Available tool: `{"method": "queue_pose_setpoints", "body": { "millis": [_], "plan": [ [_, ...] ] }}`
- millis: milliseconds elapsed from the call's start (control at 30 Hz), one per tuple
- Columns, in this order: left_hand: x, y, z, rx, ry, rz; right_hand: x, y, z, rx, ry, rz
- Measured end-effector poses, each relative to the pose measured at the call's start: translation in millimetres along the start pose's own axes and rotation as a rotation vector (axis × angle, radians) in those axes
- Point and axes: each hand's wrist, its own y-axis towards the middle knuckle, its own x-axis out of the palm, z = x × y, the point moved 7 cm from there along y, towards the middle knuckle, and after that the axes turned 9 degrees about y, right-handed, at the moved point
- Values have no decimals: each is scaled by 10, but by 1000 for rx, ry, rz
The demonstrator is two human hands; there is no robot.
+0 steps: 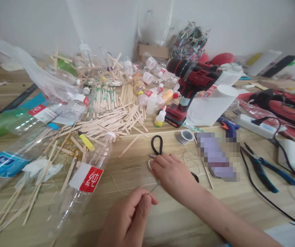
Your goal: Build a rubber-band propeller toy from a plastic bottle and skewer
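My left hand [133, 214] is closed in a pinch on a thin greenish thread [154, 188], whose upper end runs to the edge of my right hand. My right hand [171, 175] lies palm down on the table, its fingers together and curled over black-handled scissors [157, 144]. One handle loop shows beyond the fingers, the other by the wrist; the middle is covered. A small white round piece [150, 164] peeks out under the fingertips. What those fingers grip is hidden. Right of the hand is a spool [185, 136] with loose thread.
A cordless drill [188, 85] stands behind a small glue bottle [160, 116]. Wooden sticks [111, 120] and plastic bottles [88, 178] crowd the left and back. Pliers [261, 164], a pixelated purple item [216, 154], a power strip [255, 125] and cables are on the right.
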Motion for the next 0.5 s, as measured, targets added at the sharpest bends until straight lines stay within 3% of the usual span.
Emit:
{"method": "queue_pose_setpoints", "body": {
  "millis": [133, 300, 400, 500],
  "plan": [
    [-133, 50, 49, 2, 75, 168, -134, 123, 58, 61, 219, 70],
    [-233, 149, -28, -63, 4, 261, -157, 124, 50, 126, 571, 203],
    [-276, 177, -65, -96, 65, 302, -174, 58, -14, 100, 538, 275],
    [-293, 193, -67, -97, 134, 300, -227, 17, -153, -23, 418, 324]
  ]
}}
